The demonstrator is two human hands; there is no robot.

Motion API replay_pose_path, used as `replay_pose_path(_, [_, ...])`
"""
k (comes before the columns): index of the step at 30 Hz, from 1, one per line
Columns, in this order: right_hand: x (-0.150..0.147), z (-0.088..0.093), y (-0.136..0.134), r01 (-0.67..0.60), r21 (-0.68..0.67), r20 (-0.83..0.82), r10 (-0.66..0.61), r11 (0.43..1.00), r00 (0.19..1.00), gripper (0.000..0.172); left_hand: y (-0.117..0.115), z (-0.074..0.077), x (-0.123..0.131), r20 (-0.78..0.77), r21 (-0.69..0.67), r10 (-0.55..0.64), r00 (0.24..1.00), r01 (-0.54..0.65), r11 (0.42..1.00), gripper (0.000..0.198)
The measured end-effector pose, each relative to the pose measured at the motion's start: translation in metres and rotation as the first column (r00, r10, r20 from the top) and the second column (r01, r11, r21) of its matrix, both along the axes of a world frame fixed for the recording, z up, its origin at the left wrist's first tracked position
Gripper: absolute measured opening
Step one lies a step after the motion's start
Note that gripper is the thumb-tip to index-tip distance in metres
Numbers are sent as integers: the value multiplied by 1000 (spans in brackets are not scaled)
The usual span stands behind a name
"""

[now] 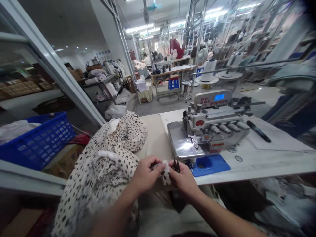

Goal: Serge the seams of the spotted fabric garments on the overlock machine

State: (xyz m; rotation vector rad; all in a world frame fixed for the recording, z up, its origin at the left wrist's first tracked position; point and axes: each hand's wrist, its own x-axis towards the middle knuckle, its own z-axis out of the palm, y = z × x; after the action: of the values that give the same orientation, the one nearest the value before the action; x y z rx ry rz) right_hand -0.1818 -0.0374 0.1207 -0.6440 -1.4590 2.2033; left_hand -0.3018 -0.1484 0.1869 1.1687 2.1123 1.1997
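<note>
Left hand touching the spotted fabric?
Touching. The head view shows the left hand closed on a gathered edge of the spotted fabric, its fingers pressed against the cloth.

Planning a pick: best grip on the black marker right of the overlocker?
Pinch the black marker across its mid-barrel, coming from above. It lies flat and diagonal on the pale sheet atop the white table, and its slim, straight body suits a pinch. A top approach should also keep off the overlock machine beside it.

White sewing table (pixel 274 164) bearing overlock machine (pixel 212 123), black marker (pixel 258 131), spotted fabric (pixel 123 131)
</note>
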Motion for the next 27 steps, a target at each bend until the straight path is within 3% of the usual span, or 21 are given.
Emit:
replay_pose_path(4, [7, 2, 5, 31, 22, -37, -30, 999, 999, 38, 10, -1, 5, -61, -15, -10, 998, 9, 1000, 21])
replay_pose_path(8, [15, 9, 14, 43, 146, -63, -34, 988, 997, 34, 20, 2, 4, -120, -14, -46, 992, 44, 999, 23])
replay_pose_path(10, [20, 13, 21, 24, 213, -65, -10, 977, 998, 33, 26, 6, 1, -128, -34, -118, 985, 114, 993, 33])
replay_pose_path(13, [28, 17, 33, -8, 266, -74, 29, 964, 997, 33, 39, 14, -5, -79, -151, -308, 948, 294, 944, 26])
replay_pose_path(15, [35, 20, 42, -4, 249, -90, 27, 968, 996, 34, 51, 19, -7, -62, -191, -362, 930, 345, 919, 24])
replay_pose_path(18, [43, 23, 55, 37, 205, -122, -13, 978, 993, 35, 73, 26, -2, -118, -138, -341, 933, 325, 936, 24])
replay_pose_path(21, [50, 27, 70, 96, 249, -107, -71, 964, 992, 33, 94, 32, 5, -164, -76, -389, 906, 382, 921, 23])
replay_pose_path(27, [60, 30, 88, 205, 356, -89, -186, 912, 979, 34, 123, 34, 6, -31, 18, -491, 870, 492, 870, 26])
